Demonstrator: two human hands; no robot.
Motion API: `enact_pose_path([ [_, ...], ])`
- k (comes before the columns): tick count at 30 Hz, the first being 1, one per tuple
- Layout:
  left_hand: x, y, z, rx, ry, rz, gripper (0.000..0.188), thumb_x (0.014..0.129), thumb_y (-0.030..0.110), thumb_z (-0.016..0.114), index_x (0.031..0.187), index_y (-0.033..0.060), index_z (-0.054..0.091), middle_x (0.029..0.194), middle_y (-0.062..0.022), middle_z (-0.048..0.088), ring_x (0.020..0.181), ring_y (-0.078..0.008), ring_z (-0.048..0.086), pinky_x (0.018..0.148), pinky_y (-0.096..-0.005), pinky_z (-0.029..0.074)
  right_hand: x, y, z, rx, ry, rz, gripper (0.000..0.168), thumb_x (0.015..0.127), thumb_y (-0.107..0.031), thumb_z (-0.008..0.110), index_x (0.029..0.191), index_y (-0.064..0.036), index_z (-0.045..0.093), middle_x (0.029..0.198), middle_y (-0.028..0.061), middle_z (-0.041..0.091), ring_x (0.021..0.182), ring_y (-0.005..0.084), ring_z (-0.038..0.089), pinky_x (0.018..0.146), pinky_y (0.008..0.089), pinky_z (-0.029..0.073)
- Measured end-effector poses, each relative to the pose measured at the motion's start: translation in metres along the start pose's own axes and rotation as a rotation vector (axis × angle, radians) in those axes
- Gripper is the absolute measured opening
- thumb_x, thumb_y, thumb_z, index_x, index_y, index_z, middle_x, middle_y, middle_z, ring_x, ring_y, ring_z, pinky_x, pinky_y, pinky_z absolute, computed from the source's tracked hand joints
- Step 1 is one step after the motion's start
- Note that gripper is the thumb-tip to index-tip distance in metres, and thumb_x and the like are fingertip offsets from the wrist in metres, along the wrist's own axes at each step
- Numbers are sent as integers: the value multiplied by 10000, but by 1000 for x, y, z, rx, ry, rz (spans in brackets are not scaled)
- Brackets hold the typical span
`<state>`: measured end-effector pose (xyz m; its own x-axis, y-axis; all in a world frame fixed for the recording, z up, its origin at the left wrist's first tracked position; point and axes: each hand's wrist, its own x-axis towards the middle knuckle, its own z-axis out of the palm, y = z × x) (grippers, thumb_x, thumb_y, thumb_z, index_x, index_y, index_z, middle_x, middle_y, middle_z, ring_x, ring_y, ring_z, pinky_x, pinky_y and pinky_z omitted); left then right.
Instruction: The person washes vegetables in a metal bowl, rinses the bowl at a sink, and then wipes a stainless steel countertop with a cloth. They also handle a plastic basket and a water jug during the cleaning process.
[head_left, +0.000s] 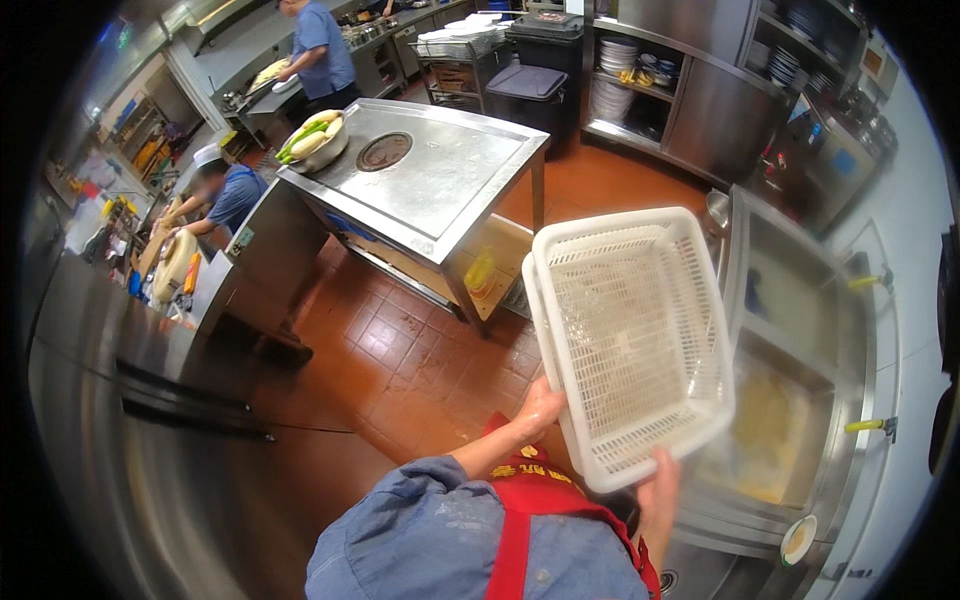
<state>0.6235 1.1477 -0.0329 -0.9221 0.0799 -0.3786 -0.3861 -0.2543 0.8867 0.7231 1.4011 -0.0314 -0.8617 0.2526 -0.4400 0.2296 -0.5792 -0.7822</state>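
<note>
Two nested white plastic baskets (622, 337), slotted and rectangular, are held tilted in front of me. My left hand (543, 409) grips their left rim near the lower corner. At the near rim, my right hand (660, 480) has hold of the baskets too, its thumb over the edge. Wet glints show on the mesh, and I see no food in the upper basket. The right side of the baskets is close to a stainless steel double sink (829, 480), whose nearer basin holds cloudy, brownish water (765, 431).
A steel table (465, 169) carries a metal bowl (334, 146) of pale and green vegetables. A small bowl (799, 540) sits on the sink's edge. Black bins (529, 82) and dish cabinets (720, 112) stand beyond. Two co-workers work at the left. Red floor tiles (405, 360) look wet.
</note>
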Motion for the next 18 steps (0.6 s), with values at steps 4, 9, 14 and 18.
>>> enact_pose_path([
  [4,36,56,-16,153,-169,-12,411,899,82,596,1291,-24,530,1144,-126,647,968,-208,645,800,-333,538,30,2,43,73,105,-25,603,776,20,556,1360,41,412,1244,151,553,1181,317,537,990,463,470],
  [9,69,117,-43,-47,-454,-190,579,924,105,570,1458,34,358,1258,-119,605,1053,-212,631,782,-316,564,63,-12,81,26,200,-73,630,746,32,539,1361,62,406,1272,173,544,1183,335,541,983,455,481],
  [14,141,112,-61,-141,-513,-298,522,1008,253,476,1473,49,358,1389,-117,523,1265,-242,518,868,-396,569,106,-39,87,-23,215,-44,708,698,49,528,1391,58,380,1302,195,529,1153,334,568,950,433,513],
  [18,210,142,-47,-312,-270,-109,585,1000,436,474,1453,73,397,1263,-120,554,1169,-252,563,871,-422,556,155,-49,63,-127,253,-124,742,661,67,519,1390,64,377,1321,208,513,1172,340,556,980,422,487],
])
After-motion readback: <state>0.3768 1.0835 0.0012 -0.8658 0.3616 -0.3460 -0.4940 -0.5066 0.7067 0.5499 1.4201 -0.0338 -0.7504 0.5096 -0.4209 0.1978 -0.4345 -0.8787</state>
